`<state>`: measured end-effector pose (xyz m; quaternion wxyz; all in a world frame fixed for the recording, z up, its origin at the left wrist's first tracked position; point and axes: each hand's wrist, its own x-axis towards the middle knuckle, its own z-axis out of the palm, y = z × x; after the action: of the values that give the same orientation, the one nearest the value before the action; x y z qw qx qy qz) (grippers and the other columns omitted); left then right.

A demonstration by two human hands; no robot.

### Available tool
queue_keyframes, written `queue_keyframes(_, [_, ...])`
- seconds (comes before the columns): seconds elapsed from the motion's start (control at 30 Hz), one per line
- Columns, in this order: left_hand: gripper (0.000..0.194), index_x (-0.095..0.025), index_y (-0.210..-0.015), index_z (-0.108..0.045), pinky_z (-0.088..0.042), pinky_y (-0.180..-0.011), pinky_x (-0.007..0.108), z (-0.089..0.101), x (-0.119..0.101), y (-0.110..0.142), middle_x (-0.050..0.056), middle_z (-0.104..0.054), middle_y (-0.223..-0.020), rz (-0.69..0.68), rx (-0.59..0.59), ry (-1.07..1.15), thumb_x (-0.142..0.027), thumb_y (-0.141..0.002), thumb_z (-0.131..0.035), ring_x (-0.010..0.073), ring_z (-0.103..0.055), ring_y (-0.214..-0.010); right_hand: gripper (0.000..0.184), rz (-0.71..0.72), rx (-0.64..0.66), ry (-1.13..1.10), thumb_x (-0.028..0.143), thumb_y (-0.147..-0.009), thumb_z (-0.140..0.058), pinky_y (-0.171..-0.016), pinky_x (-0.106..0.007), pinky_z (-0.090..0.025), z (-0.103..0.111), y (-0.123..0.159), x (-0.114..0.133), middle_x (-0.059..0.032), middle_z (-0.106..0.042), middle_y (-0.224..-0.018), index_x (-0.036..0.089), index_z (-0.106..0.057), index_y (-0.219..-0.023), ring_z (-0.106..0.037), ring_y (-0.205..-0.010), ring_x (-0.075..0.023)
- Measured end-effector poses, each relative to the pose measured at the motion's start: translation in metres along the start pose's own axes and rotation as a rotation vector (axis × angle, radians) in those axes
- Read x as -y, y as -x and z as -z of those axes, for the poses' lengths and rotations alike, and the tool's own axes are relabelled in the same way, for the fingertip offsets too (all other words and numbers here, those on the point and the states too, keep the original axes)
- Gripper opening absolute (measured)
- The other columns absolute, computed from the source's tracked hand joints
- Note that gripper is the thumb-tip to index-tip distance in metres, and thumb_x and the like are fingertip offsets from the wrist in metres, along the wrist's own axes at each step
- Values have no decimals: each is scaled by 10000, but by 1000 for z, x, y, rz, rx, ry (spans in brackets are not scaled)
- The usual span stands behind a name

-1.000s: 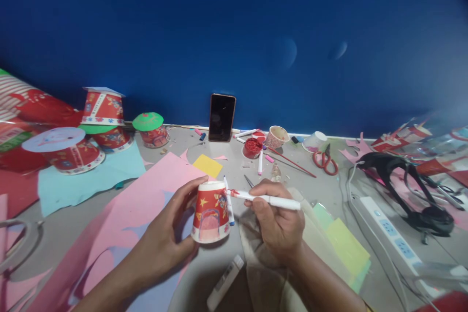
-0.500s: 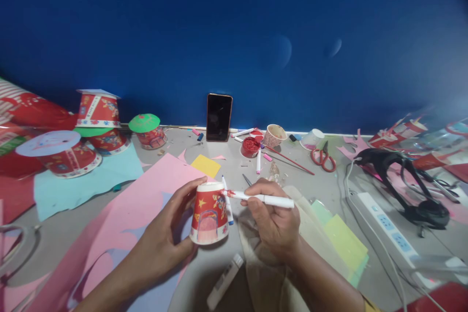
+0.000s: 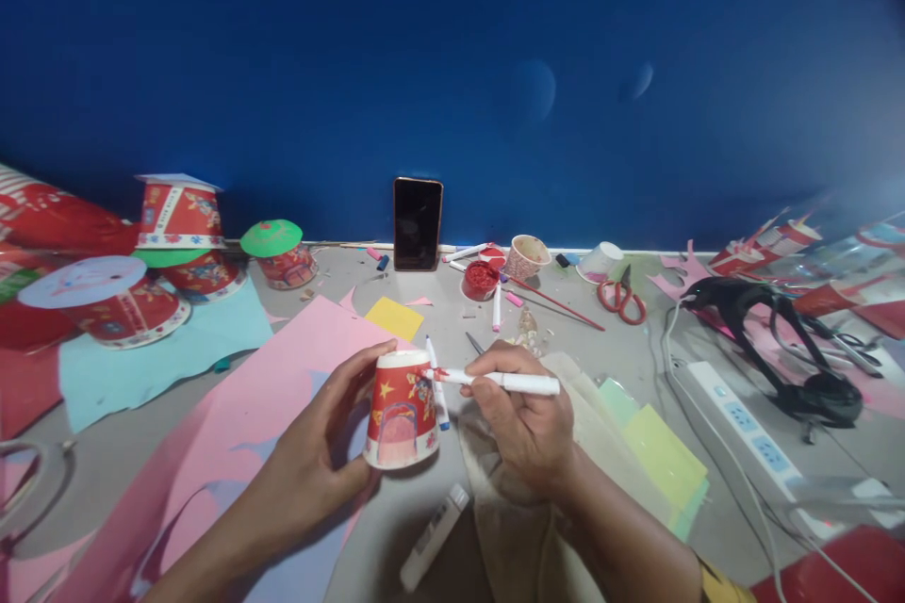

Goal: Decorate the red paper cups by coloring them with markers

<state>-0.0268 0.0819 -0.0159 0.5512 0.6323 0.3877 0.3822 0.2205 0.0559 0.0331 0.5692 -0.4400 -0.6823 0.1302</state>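
A red paper cup, bottom up, carries a yellow star and a pink arched door drawn on its side. My left hand grips it from the left, thumb near the lower rim and fingers behind the top. Between the thumb and fingers of my right hand is a white marker with a red tip end, which meets the cup's upper right side. Just behind the cup lies another white marker with a blue end. A white glue stick rests below the hands.
Decorated red cups, one with a green paper top, stand at the left. A phone leans on the blue wall. Red-handled scissors, a tub of red paste, a power strip and a black strapped headset are to the right.
The view has shifted slightly, so everything sits a little further left. Both hands keep their holds, and the marker tip stays at the cup's upper right side.
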Motion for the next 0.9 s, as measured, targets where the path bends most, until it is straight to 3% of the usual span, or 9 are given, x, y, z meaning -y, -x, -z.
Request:
queue_keyframes(0.2, [885,-303,-1610,-579,-557,-1238,407,0,-1,0,148,-555,-1761,15,-25,2,-177,-787,-878,397,-568,-1596,123,3,24,4,189,-1069,-641,-633,-243,-539,2,0,1,9,-764,-784,249,-730,-1010,-710,-655,-151])
queue_keyframes(0.6, [901,-311,-1629,-550,-536,-1265,441,2,1,1,157,-512,-1787,61,-24,-9,-163,-800,-870,397,-571,-1596,139,17,44,-8,176,-1070,-626,-624,-246,-546,3,-2,4,3,-781,-766,236,-718,-985,-700,-627,-148])
queue_keyframes(0.77, [842,-326,-1630,-533,-527,-1268,415,3,2,1,149,-503,-1794,35,10,-28,-220,-866,-871,381,-548,-1616,115,37,-21,12,210,-1082,-628,-670,-278,-587,-1,0,-2,-12,-792,-794,236,-725,-1026,-729,-673,-173])
queue_keyframes(0.9, [840,-340,-1636,-526,-526,-1270,424,5,3,2,144,-517,-1784,46,26,-27,-228,-878,-871,383,-556,-1610,155,18,13,7,262,-1109,-612,-664,-283,-591,1,0,-2,-19,-790,-787,233,-726,-1008,-734,-679,-176])
